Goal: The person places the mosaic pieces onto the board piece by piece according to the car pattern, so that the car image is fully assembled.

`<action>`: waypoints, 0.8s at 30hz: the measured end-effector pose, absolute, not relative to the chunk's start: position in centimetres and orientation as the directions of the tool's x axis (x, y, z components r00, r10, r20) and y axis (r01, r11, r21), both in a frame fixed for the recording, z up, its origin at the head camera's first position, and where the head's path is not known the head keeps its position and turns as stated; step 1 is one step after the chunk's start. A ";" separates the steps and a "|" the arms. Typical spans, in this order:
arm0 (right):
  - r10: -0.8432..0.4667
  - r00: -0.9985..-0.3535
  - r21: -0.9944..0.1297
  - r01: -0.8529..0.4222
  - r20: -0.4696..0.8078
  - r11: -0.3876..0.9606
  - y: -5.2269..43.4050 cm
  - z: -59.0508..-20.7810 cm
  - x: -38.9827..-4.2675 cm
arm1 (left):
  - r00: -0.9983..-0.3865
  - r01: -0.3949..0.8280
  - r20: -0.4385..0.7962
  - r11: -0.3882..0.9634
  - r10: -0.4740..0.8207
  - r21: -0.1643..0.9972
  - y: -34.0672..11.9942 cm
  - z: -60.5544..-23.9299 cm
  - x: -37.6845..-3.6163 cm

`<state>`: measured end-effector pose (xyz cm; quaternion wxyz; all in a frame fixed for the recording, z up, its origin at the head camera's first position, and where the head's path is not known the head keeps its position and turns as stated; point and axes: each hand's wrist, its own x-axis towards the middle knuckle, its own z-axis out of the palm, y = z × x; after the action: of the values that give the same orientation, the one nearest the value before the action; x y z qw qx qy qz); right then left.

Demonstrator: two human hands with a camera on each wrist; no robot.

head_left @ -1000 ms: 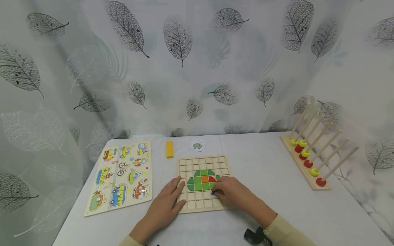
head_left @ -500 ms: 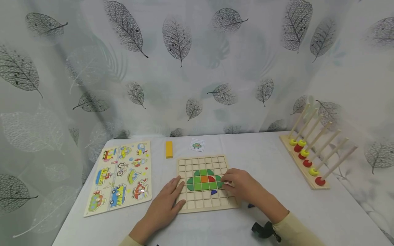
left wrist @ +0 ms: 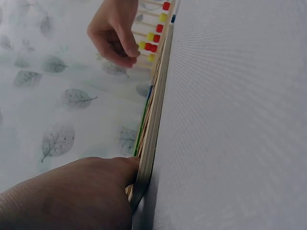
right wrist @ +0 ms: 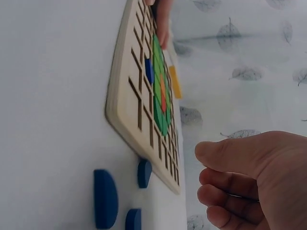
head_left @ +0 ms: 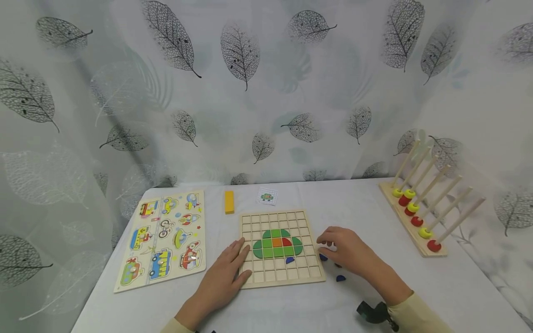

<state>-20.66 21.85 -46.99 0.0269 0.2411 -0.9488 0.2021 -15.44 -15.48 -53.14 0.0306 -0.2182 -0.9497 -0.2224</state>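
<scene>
A wooden grid board (head_left: 269, 277) lies on the table, with green tiles (head_left: 268, 252), an orange tile (head_left: 276, 243) and a red tile (head_left: 286, 242) set in it. A blue rounded piece (head_left: 290, 260) sits just below the green ones. My left hand (head_left: 222, 274) rests on the board's left edge, fingers extended. My right hand (head_left: 349, 252) hovers off the right edge with loosely curled fingers. The right wrist view shows nothing between thumb and fingers. Beside the board there, blue pieces (right wrist: 105, 199) lie on the cloth, partly hidden by this hand in the head view.
To the left lies a vehicle puzzle board (head_left: 166, 240). Behind the grid board are a yellow block (head_left: 229, 202) and a small pattern card (head_left: 267, 196). A peg stand (head_left: 410, 217) with red and yellow beads is at the right. Dark gear (head_left: 376, 313) hangs by the right wrist.
My right hand has let go of the blue piece on the board and moved right, off the board, uncovering the green tiles and loose blue pieces. My left hand has stayed put.
</scene>
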 end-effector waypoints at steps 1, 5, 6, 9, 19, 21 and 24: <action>-0.438 -0.889 -0.375 -0.456 0.136 0.808 22.0 -47.0 -20.6 | -0.903 0.428 0.155 0.806 0.401 0.408 -15.5 -53.1 -15.4; -0.422 -0.902 -0.396 -0.421 0.088 0.816 22.5 -47.1 -20.4 | -0.902 0.429 0.153 0.807 0.403 0.407 -15.5 -53.1 -15.4; -0.416 -0.907 -0.401 -0.407 0.069 0.821 22.6 -47.2 -20.4 | -0.903 0.429 0.153 0.807 0.403 0.407 -15.5 -53.1 -15.4; -0.416 -0.909 -0.420 -0.385 0.020 0.822 22.8 -47.6 -20.5 | -0.903 0.427 0.151 0.805 0.402 0.411 -15.5 -53.1 -15.5; -0.461 -0.887 -0.419 -0.416 -0.007 0.807 22.6 -49.0 -20.6 | -0.908 0.414 0.136 0.794 0.397 0.446 -15.5 -53.1 -15.5; -0.457 -0.890 -0.409 -0.416 -0.003 0.812 22.5 -49.0 -20.5 | -0.909 0.410 0.133 0.793 0.395 0.450 -15.5 -53.1 -15.5; -0.448 -0.894 -0.397 -0.412 0.003 0.820 22.4 -49.0 -20.4 | -0.910 0.408 0.130 0.793 0.394 0.452 -15.5 -53.0 -15.5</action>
<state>-20.42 22.44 -49.03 -0.0453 0.2256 -0.9528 0.1978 -15.46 -15.45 -53.03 0.0143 -0.2120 -0.9467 -0.2421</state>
